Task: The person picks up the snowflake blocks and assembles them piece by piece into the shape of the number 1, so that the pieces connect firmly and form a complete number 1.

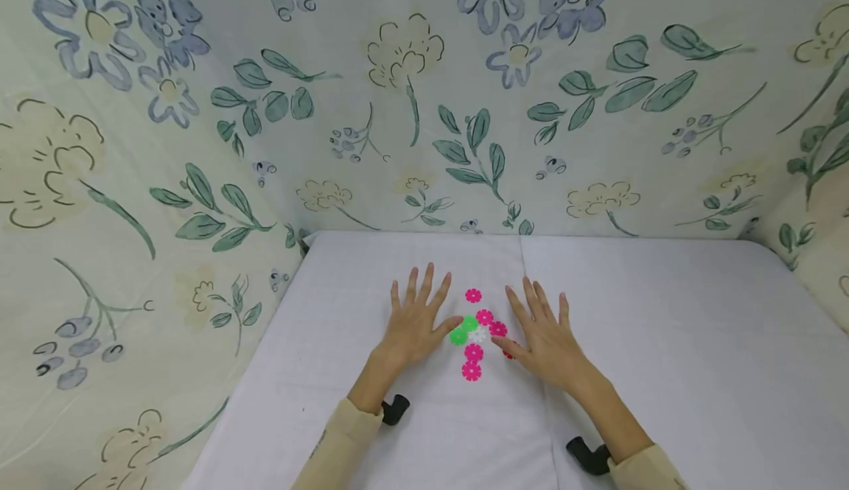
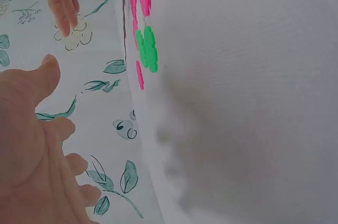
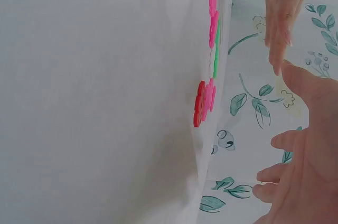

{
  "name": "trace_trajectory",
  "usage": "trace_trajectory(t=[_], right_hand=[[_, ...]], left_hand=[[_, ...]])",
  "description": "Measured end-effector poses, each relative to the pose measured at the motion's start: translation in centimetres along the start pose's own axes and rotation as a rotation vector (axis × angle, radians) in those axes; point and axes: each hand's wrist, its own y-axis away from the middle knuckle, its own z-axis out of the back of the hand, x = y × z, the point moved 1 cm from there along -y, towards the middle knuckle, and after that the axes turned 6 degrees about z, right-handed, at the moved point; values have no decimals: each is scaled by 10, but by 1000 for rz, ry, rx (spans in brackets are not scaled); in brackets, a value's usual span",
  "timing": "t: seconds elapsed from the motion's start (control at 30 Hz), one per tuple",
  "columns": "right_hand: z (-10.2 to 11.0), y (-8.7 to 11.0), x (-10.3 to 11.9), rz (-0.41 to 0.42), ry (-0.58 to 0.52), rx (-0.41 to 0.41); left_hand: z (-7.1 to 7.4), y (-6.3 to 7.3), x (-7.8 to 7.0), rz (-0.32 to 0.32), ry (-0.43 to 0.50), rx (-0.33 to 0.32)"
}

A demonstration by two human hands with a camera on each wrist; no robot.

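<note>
left hand [image 1: 413, 326] and right hand [image 1: 552, 343] hover over table [image 1: 696, 343], fingers spread, pointing forward. round discs [image 1: 477, 335] lie flat between, grouped with long axis near to far.

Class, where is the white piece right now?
In the head view, the white piece lies between the left hand and right hand, just right of the lower green piece and above a pink piece.

Flower discs [image 1: 474, 352] — smooth, plastic-looking; tablecloth [image 1: 690, 335] — matt, faintly creased cloth.
</note>
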Motion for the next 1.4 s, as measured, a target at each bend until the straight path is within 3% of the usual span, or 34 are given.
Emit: trace_trajectory(t=[0.3,0.5,0.6,0.9,1.13,1.4], right_hand=[[5,-3,-9,-9,-298,108],[5,-5,-20,-34,-574,203],[4,-6,-26,-48,-635,209],[-1,-13,-38,-23,-678,170],[-10,-21,-43,-64,-675,182],[-17,-26,-39,-122,-665,168]], left_hand=[[1,-3,5,-26,228,131],[-2,-10,12,7,598,228],[-2,-12,14,31,707,248],[-8,-16,16,59,689,258],[-14,-21,14,85,670,292],[-20,-25,10,71,604,258]])
